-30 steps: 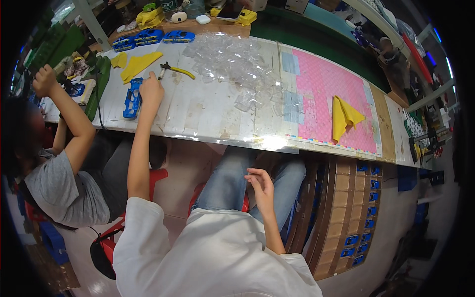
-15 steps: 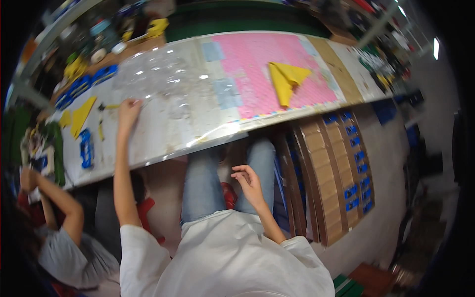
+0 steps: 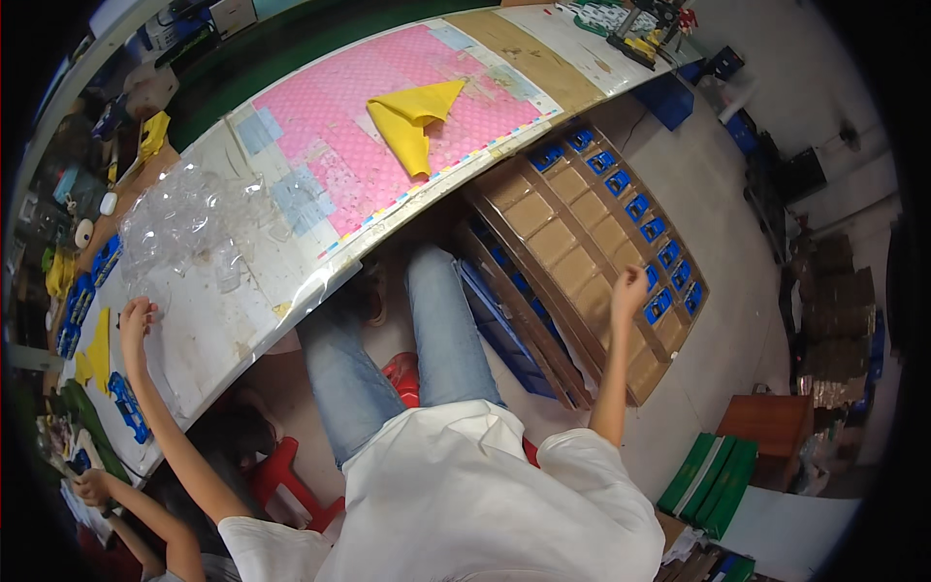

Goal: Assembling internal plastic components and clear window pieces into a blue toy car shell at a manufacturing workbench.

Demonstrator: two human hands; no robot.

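My left hand (image 3: 136,318) is over the left part of the white table (image 3: 204,335), beside a heap of clear plastic shells (image 3: 189,209). Its fingers are curled in, and what they may hold cannot be made out. Out to the right, my right hand (image 3: 630,284) is above a divided cardboard tray (image 3: 582,254), its fingers closed; anything inside them is hidden. Right beside it sits a blue toy car body (image 3: 658,307), one of several in the tray's compartments.
A folded yellow cloth (image 3: 412,121) lies on a pink patterned sheet (image 3: 320,107). More blue car bodies (image 3: 128,407) and yellow cloth (image 3: 100,349) lie at the table's left end. Another person's hand (image 3: 94,487) is at lower left. Green boxes (image 3: 713,480) stand lower right.
My view has swung to the right. My right hand has gone from above my lap out to the tray, its fingers closing. My left hand stays over the table's left part.
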